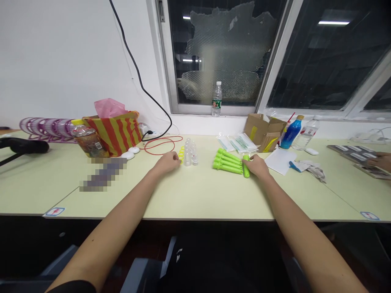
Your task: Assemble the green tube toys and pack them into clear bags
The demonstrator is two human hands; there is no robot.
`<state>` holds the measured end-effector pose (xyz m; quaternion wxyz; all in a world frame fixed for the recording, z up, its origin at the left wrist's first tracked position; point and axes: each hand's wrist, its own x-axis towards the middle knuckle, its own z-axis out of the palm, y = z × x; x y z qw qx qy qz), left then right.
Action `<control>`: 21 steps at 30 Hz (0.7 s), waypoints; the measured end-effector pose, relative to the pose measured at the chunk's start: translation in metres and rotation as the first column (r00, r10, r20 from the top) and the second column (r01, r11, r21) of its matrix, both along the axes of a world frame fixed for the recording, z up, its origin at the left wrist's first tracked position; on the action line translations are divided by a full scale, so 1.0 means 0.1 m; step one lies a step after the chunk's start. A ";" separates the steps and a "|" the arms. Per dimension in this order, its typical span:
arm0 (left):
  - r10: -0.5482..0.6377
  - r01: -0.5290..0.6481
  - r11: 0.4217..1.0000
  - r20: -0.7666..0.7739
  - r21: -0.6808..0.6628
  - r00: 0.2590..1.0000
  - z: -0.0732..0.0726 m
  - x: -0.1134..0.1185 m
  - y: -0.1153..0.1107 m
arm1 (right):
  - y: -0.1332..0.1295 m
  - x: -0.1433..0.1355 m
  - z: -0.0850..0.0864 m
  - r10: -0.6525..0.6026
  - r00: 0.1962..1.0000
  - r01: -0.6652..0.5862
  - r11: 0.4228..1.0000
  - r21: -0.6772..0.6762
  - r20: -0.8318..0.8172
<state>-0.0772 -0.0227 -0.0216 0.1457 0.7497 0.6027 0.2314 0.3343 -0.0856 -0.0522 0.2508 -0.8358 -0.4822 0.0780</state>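
Observation:
My left hand (168, 162) rests on the table beside a row of small yellow pieces (181, 154), its fingers pinched together at the row's near end; what they hold is too small to make out. Just right of the row stand clear plastic cups (187, 158) in two lines. Several bright green tubes (227, 162) lie side by side at the middle right. One more green tube (246, 167) lies upright to the view at their right end, with the fingertips of my right hand (255, 166) closed on its upper part.
Behind are flat plastic packets (240, 143) and an open cardboard box (263, 132). White paper (280, 160) and a glove (310, 169) lie right. A striped bag (119, 132), a bottle (90, 140) and red cable (159, 145) are left. Another person's hand (381, 161) is far right.

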 end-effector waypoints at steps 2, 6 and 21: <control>-0.028 0.027 1.000 -0.064 -0.012 0.998 0.00 -0.01 -0.04 | 0.01 0.04 -0.02 -0.031 0.999 0.032 0.999 0.036 -0.036; -0.069 0.070 0.997 -0.107 0.011 0.992 -0.04 -0.01 -0.04 | 0.00 0.19 0.02 -0.062 0.952 0.152 0.947 0.285 -0.301; -0.391 0.358 0.900 0.826 0.250 0.406 0.22 0.51 -0.53 | -0.24 -1.66 0.43 0.728 -0.172 -0.701 0.384 0.602 -0.664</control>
